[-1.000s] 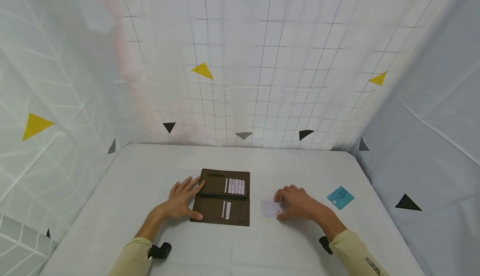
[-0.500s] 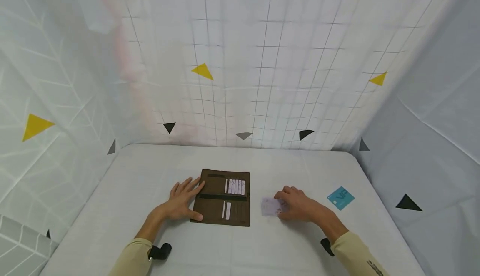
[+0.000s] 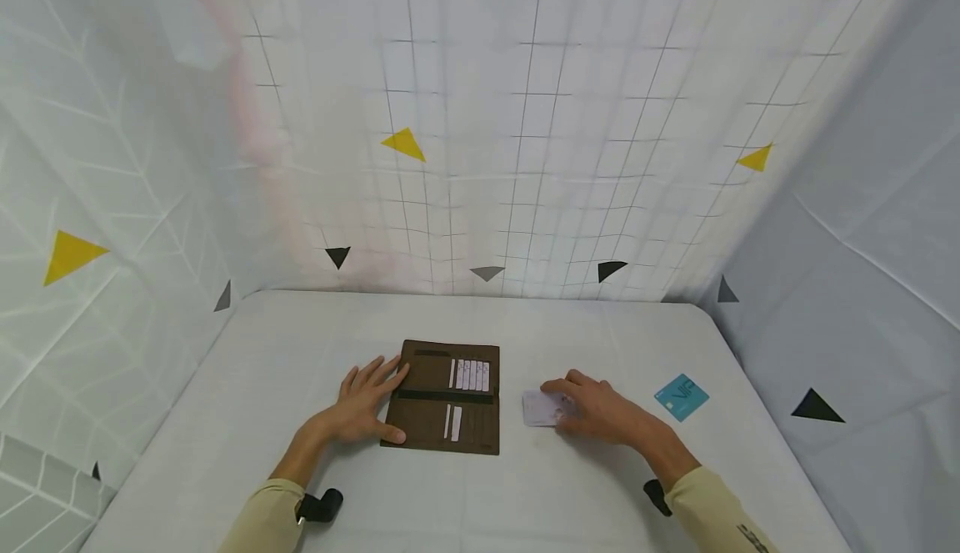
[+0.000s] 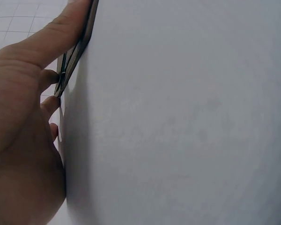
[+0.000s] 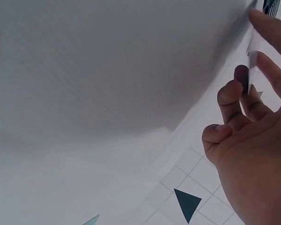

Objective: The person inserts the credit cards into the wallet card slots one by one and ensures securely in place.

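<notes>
A brown card wallet [image 3: 423, 419] lies unfolded on the white table, with several pale cards [image 3: 472, 374] in its upper slots and a couple in the lower half. My left hand [image 3: 358, 407] rests on its left edge, fingers spread and thumb on the lower corner. To the right of the wallet, my right hand [image 3: 600, 409] pinches a pale purplish card [image 3: 537, 409] between thumb and fingers. In the right wrist view this card [image 5: 254, 70] appears edge-on, its far part cut off by the frame. A teal card [image 3: 682, 396] marked VIP lies farther right.
The white table [image 3: 465, 503] has rounded far corners and meets a white sheet wall [image 3: 480, 203] behind. Sheets also hang at both sides. A black wrist device [image 3: 321, 505] is strapped to the left forearm.
My right hand has shifted the pale card slightly upward and away from the person, and the index finger now reaches farther over it. The left hand, wallet and teal card stay put.
</notes>
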The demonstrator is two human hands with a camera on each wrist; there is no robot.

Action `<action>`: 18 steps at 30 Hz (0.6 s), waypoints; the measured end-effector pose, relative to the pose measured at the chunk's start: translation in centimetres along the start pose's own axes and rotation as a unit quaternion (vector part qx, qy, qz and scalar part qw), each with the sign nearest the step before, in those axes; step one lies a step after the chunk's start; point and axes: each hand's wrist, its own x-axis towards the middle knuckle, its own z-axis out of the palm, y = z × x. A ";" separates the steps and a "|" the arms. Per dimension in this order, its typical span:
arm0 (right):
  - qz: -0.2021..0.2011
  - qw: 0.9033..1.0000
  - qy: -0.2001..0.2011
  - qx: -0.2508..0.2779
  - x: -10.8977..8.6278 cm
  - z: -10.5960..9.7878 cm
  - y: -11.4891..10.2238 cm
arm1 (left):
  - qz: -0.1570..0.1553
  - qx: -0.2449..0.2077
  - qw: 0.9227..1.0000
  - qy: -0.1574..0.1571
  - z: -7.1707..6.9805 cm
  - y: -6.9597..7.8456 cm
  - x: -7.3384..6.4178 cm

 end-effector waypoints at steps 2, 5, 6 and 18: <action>0.003 1.000 0.001 0.006 0.0 0.0 0.1 | 0.000 -0.001 1.000 0.000 0.0 0.0 0.0; 0.009 1.000 0.006 0.003 0.1 0.1 0.2 | -0.002 -0.001 1.000 0.000 0.0 -0.1 0.0; 0.010 1.000 0.009 -0.001 0.2 0.1 0.2 | -0.002 0.000 1.000 0.000 0.0 -0.1 0.0; -0.003 0.999 0.050 -0.002 1.4 0.2 -1.8 | 0.002 0.004 1.000 0.002 -0.1 -0.1 0.1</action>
